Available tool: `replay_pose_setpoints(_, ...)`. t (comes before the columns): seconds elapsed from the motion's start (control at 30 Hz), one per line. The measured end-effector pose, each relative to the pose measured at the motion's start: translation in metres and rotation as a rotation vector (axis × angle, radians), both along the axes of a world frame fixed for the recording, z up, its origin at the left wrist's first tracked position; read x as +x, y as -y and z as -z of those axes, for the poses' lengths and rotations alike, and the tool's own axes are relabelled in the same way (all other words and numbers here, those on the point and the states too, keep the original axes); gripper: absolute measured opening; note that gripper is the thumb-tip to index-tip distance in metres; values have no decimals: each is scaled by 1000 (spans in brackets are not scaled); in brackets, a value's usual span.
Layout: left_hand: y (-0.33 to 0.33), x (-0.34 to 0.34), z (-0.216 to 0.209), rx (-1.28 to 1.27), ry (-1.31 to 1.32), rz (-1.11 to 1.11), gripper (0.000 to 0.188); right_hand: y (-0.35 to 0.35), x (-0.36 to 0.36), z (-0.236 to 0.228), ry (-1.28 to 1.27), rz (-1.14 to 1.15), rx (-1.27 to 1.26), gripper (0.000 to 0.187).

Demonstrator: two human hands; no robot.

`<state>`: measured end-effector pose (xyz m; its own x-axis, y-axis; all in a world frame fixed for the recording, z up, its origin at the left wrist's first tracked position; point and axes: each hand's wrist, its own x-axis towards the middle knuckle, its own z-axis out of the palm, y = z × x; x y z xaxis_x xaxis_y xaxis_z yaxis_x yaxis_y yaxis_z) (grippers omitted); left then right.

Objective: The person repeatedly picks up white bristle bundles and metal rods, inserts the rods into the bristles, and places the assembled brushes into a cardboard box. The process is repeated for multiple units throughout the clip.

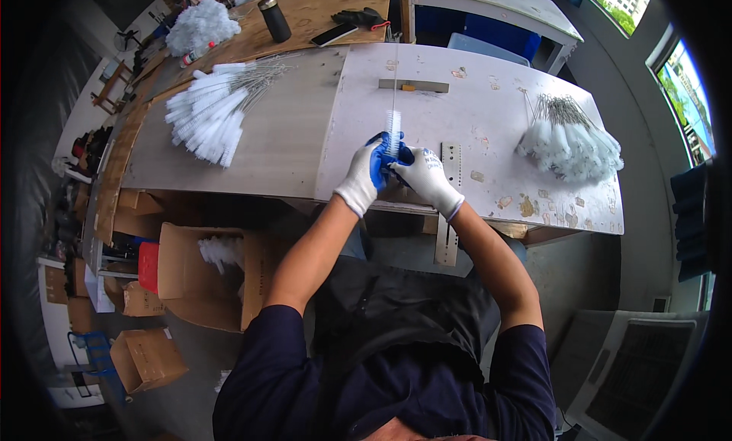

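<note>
A slim white-bristled brush with a long, thin wire stem (393,124) stands between the two hands, over the near edge of a pale, scuffed tabletop (354,78), its stem pointing to the far side. The left hand, in a white knitted glove with blue-coated fingers (364,175), closes on the lower end of the bristles from the left. The right hand, in a matching glove (427,177), meets it from the right, thumb and fingers drawn together at the same spot. Both grips are narrow; the fingers overlap so closely that I cannot tell which hand bears the brush and which only steadies it.

The step in hand appears to be working on this single brush at its near end, perhaps shaping or checking it. The next move seems to call for one hand to hold the bristles firmly without crushing them, leaving the other free to work, with the wire kept clear of the flat grey metal strip (431,86) beyond.

A fanned pile of white brushes (206,117) lies at the left, and a denser heap of pale brushes (568,143) at the right. Just beside the right hand, a perforated steel bar (451,162) juts past the near edge.
</note>
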<state>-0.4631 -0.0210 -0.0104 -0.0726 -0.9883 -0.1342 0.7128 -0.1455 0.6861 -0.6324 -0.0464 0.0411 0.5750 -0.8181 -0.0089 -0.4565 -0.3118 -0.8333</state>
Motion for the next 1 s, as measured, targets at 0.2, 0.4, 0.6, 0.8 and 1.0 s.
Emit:
replay_pose_setpoints(0.2, 0, -9, 1, 32, 57, -20, 34, 11, -6, 12, 26, 48, 84, 26)
replay_pose_setpoints(0.4, 38, -4, -20, 76, 433, -196, 27, 25, -7, 21, -195, 53, -128, 35)
replay_pose_setpoints(0.6, 72, -12, -19, 97, 951, 35, 18, 33, -12, 21, -311, 21, -136, 35)
replay_pose_setpoints(0.8, 77, -17, -9, 201, 794, -81, 21, 38, -9, 29, -299, 49, -125, 36)
replay_pose_setpoints(1.0, 81, 2, 20, 223, 673, 11, 21, 36, 0, 31, -378, 0, -185, 40)
